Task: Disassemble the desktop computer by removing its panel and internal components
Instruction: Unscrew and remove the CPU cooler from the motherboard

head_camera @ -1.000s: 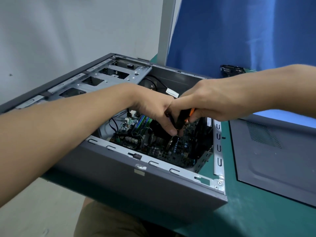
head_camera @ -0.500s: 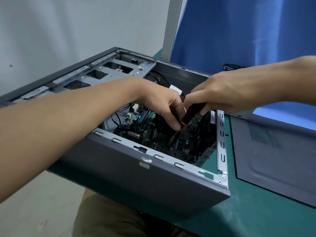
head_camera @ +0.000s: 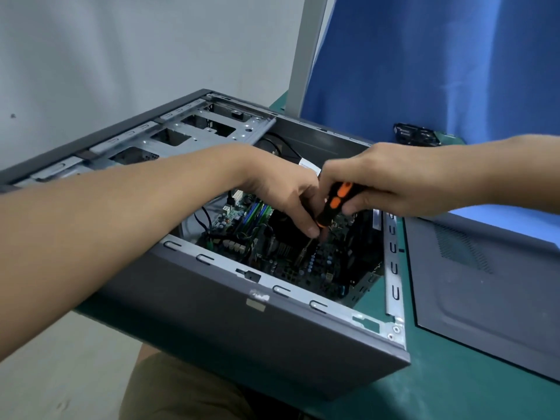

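Note:
The grey computer case (head_camera: pixel 212 322) lies on its side, open at the top, on the green table (head_camera: pixel 454 389). Inside sits the motherboard (head_camera: pixel 306 262) with a black cooler beside green and blue memory sticks. My right hand (head_camera: pixel 363 183) grips a black and orange screwdriver (head_camera: pixel 333 204), its shaft pointing down into the board. The fingers of my left hand (head_camera: pixel 288 195) pinch the screwdriver's lower end just above the shaft. The removed side panel (head_camera: pixel 485 280) lies flat to the right of the case.
A metal drive cage (head_camera: pixel 188 131) fills the far left of the case. A small black part (head_camera: pixel 415 133) lies on the table behind the case, in front of a blue partition (head_camera: pixel 439 65). The case overhangs the table's near edge above my lap.
The screwdriver handle has tilted up out of my right fist, so its orange patches now show. My left fingers stay on its lower end. The view has shifted slightly.

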